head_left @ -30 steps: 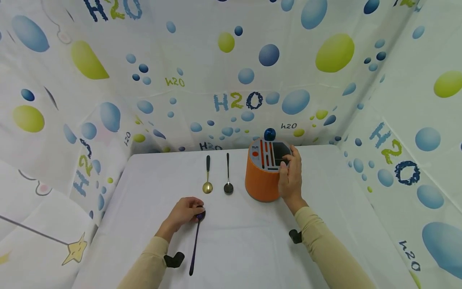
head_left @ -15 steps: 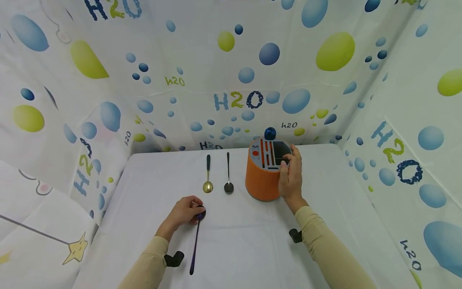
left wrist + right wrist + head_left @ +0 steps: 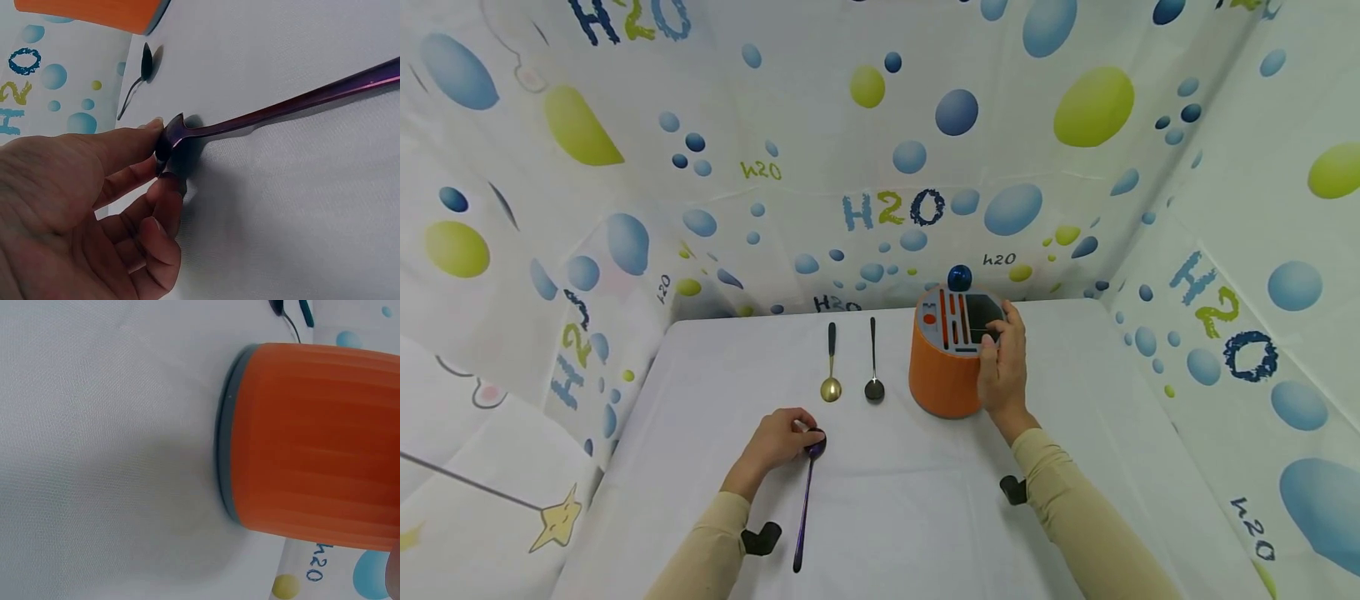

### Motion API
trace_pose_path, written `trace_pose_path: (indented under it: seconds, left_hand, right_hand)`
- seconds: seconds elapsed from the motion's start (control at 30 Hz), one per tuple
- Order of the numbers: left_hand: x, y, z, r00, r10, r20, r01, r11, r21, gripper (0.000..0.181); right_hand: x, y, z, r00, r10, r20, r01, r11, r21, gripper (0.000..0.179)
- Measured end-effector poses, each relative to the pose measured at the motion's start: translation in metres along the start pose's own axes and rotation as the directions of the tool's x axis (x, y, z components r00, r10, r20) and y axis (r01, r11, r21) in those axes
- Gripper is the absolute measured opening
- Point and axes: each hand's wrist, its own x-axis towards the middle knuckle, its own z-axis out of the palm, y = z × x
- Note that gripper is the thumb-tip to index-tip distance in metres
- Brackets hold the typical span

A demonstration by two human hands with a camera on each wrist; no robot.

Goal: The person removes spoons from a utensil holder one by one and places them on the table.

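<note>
A long spoon (image 3: 805, 508) with a dark purple, iridescent sheen lies toward the front of the table, its handle pointing at me. My left hand (image 3: 777, 439) pinches its bowl between thumb and fingers; in the left wrist view the bowl (image 3: 170, 140) is tilted on edge above its shadow. Farther right stands an orange utensil holder (image 3: 942, 379) with a grey slotted top. My right hand (image 3: 1004, 379) grips its right rim, with fingers at the large dark opening. The right wrist view shows mostly the holder's orange side (image 3: 319, 444), with little of the hand visible.
Two more spoons lie between the hands, farther back: one with a gold bowl (image 3: 831, 389) and dark handle, one dark (image 3: 874, 391). A shiny blue ball shape (image 3: 959, 277) shows behind the holder's top. White cloth covers the table (image 3: 910, 508); patterned curtains (image 3: 820, 125) surround it.
Both hands, the purple spoon and the orange holder stay practically where they were; only a slight shift of the head view shows.
</note>
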Motion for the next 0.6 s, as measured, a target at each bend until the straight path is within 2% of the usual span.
trace_pose_path:
  seconds: [0.3, 0.43, 0.6]
  left_hand:
    - [-0.001, 0.004, -0.004, 1.0, -0.002, -0.01, 0.002, 0.999, 0.04, 0.023]
    - [0.002, 0.004, -0.006, 1.0, -0.023, -0.004, 0.023, 0.999, 0.041, 0.029]
    - [0.007, 0.009, -0.011, 0.999, -0.014, -0.048, 0.015, 0.999, 0.031, 0.032]
  right_hand:
    - [0.0, 0.0, -0.001, 1.0, 0.002, 0.003, -0.002, 1.0, -0.012, 0.032]
    - [0.0, 0.0, -0.001, 1.0, 0.002, 0.003, -0.002, 1.0, -0.013, 0.031]
    - [0.0, 0.001, -0.001, 1.0, 0.006, 0.009, -0.006, 1.0, -0.016, 0.031]
